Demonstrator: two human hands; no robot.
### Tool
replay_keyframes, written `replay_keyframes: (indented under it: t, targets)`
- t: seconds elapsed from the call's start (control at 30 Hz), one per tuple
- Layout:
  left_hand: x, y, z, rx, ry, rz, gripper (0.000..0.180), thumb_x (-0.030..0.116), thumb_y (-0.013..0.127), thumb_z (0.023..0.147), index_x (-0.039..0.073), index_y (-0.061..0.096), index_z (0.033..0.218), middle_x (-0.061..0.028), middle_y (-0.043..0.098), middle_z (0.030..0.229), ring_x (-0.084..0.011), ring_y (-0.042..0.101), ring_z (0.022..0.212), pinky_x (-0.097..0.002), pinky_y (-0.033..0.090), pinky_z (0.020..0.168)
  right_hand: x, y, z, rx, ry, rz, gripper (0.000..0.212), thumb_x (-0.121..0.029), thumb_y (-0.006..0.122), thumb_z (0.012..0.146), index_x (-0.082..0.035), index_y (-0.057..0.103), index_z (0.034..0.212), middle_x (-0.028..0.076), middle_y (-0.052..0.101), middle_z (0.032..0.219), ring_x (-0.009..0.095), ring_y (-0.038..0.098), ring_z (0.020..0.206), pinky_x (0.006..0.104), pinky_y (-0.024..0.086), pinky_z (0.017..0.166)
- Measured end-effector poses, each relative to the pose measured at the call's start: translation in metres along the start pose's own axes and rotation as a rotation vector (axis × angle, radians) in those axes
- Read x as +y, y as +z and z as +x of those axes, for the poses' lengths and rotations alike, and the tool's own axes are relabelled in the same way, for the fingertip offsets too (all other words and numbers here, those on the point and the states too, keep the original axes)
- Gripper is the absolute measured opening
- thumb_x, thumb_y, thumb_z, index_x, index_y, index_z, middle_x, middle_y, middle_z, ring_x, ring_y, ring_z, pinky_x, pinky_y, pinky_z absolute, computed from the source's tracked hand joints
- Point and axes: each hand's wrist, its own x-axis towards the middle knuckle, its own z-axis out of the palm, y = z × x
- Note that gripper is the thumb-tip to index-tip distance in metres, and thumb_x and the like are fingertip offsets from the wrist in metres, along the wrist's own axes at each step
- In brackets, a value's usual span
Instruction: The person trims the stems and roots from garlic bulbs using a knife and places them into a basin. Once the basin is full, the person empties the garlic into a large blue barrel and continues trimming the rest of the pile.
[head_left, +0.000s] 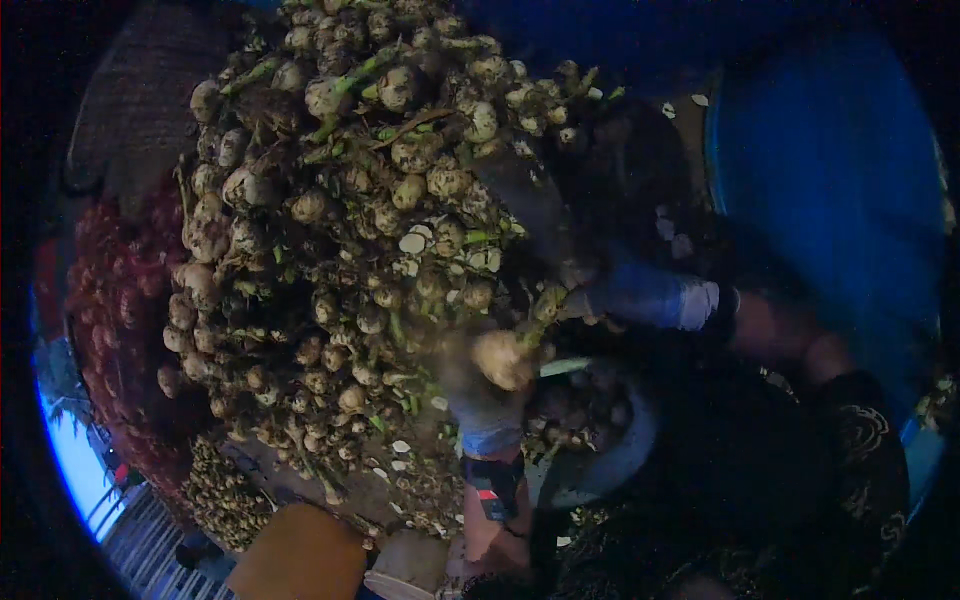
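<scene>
My left hand [470, 375], in a dirty glove with a blue cuff, comes up from the lower edge. It is closed on a pale round bulb [505, 360], like an onion, with a green stem pointing up to the right. My right hand [590, 297], also gloved with a blue and white cuff, reaches in from the right, close to that stem. Its fingers look closed, but dimness and blur hide what they hold. Beyond both hands lies a large heap of soil-covered bulbs [310, 207] with roots and green stalks. White cut slices [412, 243] are scattered over it.
Below my hands stands a pale-rimmed tub [640, 440] with dark round things inside. A large blue container [830, 150] fills the right side. Red mesh sacks [115, 300] line the left. An orange-brown block-like object [300, 555] sits near the lower edge, beside wooden slats [155, 545].
</scene>
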Motion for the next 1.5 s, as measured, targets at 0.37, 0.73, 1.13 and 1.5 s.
replay_keyframes:
  t: [0.37,0.73,1.13,1.5]
  targets:
    - [-0.006,0.001,-0.006,-0.077,0.138,0.720,0.045,0.030,0.060,0.080,0.000,0.050,0.111,-0.0144,0.058,0.107,-0.0243,0.060,0.090,-0.0356,0.054,0.068,0.008,0.001,-0.006,-0.081,-0.190,-0.846,0.052,-0.024,0.065,0.079,0.002,0.046,0.120,0.017,0.056,0.109,0.029,0.054,0.094,0.0365,0.043,0.085]
    - [0.052,-0.058,0.013,0.106,0.295,1.768,0.046,0.016,0.078,0.068,0.003,0.058,0.107,-0.0093,0.062,0.104,-0.0208,0.058,0.094,-0.0331,0.049,0.081,0.021,-0.043,-0.023,-0.101,0.344,-0.901,0.053,-0.028,0.061,0.082,0.003,0.045,0.121,0.020,0.055,0.111,0.033,0.053,0.097,0.0373,0.041,0.088]
    - [0.035,-0.049,0.106,0.150,-0.054,2.636,0.056,0.048,0.067,0.071,0.008,0.059,0.110,-0.0115,0.066,0.092,-0.0302,0.063,0.085,-0.0371,0.050,0.075,0.043,-0.012,0.019,-0.181,0.122,-0.659,0.041,-0.030,0.068,0.076,-0.001,0.058,0.102,0.018,0.061,0.095,0.030,0.058,0.082,0.0402,0.046,0.073]
    - [0.023,-0.087,0.057,-0.070,-0.143,1.002,0.053,0.017,0.060,0.081,-0.004,0.039,0.125,-0.0170,0.047,0.124,-0.0248,0.053,0.105,-0.0370,0.044,0.091,-0.033,-0.009,-0.003,-0.096,-0.219,-0.829,0.035,-0.033,0.069,0.067,-0.005,0.060,0.087,0.017,0.060,0.075,0.036,0.059,0.072,0.0429,0.046,0.062]
